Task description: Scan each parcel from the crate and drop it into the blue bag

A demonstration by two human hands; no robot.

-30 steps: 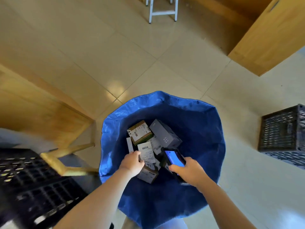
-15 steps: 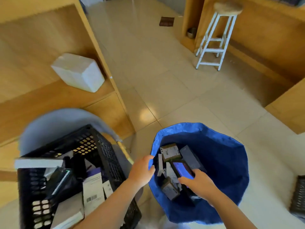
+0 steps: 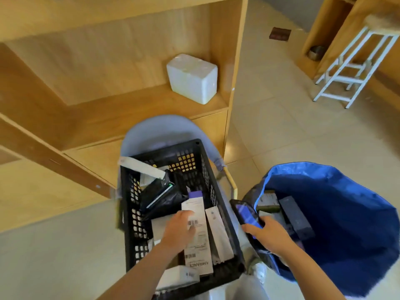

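A black plastic crate (image 3: 207, 176) sits on a grey chair and holds several parcels. My left hand (image 3: 179, 230) reaches down into it and lies on a long white box with a barcode label (image 3: 198, 241); I cannot tell whether the fingers grip the box. A black plastic mailer (image 3: 160, 198) lies further back in the crate. My right hand (image 3: 268, 234) holds a dark handheld scanner (image 3: 244, 213) with a lit blue screen, between the crate and the blue bag (image 3: 346, 213). The bag stands open to the right, with a few boxes (image 3: 294, 215) inside.
The grey chair (image 3: 151, 131) under the crate stands against a wooden shelf unit (image 3: 108, 83) with a white foam box (image 3: 192, 77) on it. A white stool (image 3: 355, 68) stands far right on the tiled floor (image 3: 281, 126).
My view swung left from the blue bag to the crate. My left hand left the bag and went into the crate onto the white box. My right hand kept the scanner.
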